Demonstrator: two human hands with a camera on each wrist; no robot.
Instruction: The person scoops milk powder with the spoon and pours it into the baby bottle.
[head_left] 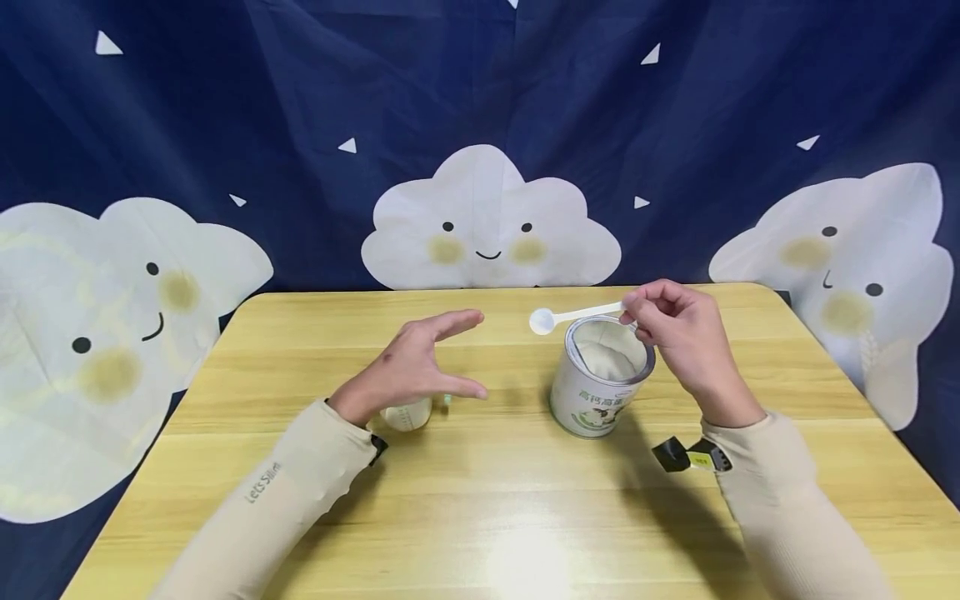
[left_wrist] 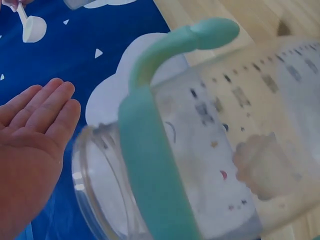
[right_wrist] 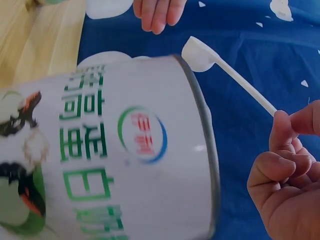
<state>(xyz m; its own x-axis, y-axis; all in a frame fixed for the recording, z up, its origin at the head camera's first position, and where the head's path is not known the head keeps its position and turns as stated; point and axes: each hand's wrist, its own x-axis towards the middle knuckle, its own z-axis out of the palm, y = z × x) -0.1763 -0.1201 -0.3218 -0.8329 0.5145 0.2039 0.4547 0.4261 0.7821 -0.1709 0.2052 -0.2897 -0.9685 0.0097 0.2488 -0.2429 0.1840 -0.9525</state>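
Observation:
My right hand (head_left: 678,337) pinches the end of a white measuring scoop's handle. The scoop (head_left: 543,321) is held out level above the table, its bowl to the left of an open milk powder can (head_left: 592,408). In the right wrist view the can (right_wrist: 100,150) shows green lettering and a round logo. My left hand (head_left: 408,367) is held with thumb and fingers spread apart, nothing between them. Below it stands a clear baby bottle (head_left: 408,415), mostly hidden by the hand; the left wrist view shows the bottle's green handle (left_wrist: 150,150), its markings and its uncapped mouth.
A light wooden table (head_left: 480,500) carries the can and bottle. Behind it hangs a dark blue cloth (head_left: 450,83) printed with smiling clouds and white triangles. Each wrist wears a small black camera strap (head_left: 690,456).

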